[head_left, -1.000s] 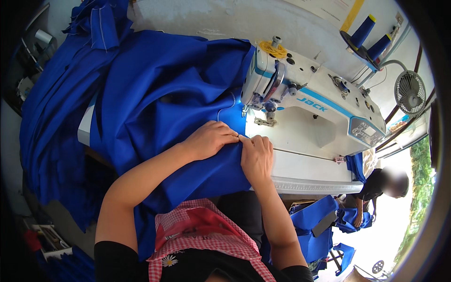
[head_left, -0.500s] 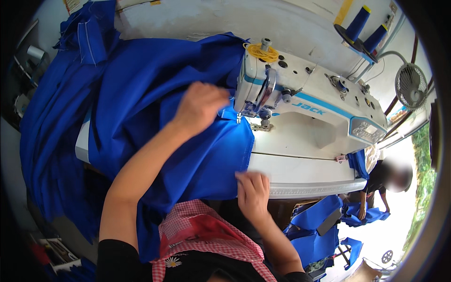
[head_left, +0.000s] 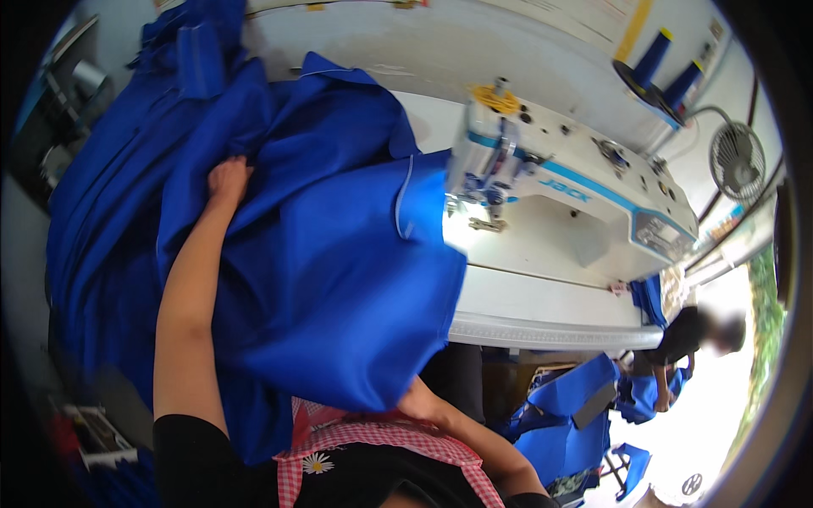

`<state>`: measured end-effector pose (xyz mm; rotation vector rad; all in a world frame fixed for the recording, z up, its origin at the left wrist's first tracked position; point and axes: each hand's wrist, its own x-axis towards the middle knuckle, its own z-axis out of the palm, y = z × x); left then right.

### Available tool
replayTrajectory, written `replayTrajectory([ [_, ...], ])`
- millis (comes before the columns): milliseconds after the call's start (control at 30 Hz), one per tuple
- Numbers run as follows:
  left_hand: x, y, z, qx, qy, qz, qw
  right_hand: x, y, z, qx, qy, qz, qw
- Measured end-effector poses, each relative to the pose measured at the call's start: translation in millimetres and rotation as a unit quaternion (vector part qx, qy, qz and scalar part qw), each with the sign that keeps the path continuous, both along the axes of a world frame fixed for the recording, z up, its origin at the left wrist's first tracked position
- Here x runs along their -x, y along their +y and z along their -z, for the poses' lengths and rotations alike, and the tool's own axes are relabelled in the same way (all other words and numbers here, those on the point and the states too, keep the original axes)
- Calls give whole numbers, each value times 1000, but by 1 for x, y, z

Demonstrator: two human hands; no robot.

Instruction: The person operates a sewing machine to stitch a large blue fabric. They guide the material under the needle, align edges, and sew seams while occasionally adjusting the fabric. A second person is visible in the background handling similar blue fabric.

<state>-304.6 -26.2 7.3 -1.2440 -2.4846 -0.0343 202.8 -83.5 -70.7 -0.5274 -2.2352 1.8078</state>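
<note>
A large piece of blue fabric lies in folds over the left of the sewing table, its front part hanging over the edge toward my apron. White stitching shows on a flap near the machine. My left hand is closed on a fold of the fabric at the left. Low in front of the apron, my right hand grips the fabric's near edge, its fingertips partly hidden by the cloth. The white sewing machine stands right of the fabric, its lamp lit over the bare presser foot.
Blue thread cones and a small fan stand at the back right. More blue pieces are piled below the table's right side. A person bends over blue cloth at far right. A tray sits lower left.
My left hand has moved away from the needle to the left, drawing fabric along. My right hand has come down toward my apron with the near edge. The cloth has left the presser foot.
</note>
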Motion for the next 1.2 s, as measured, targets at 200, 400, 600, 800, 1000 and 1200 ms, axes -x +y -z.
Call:
replayTrajectory([
  [200, -69, -159, 3, -51, -58, -89, 993, -104, 33, 22, 73, -50, 395, 914],
  [400, -137, -257, 3, 47, -120, -60, 990, -153, 72, 7, 163, 37, 447, 879],
  [600, -239, -130, -111, -259, -70, 350, 897, -106, 43, -26, 104, 20, 356, 929],
  [800, -279, 29, -36, -17, -179, 607, 774, -90, 5, -13, -205, -25, 249, 946],
  [1000, -289, 23, -2, 33, -195, 392, 898, -281, 93, -7, -417, -227, 558, 680],
  [1200, -285, 2, -2, 12, -207, 306, 929, -122, 111, -99, -580, -115, 425, 685],
])
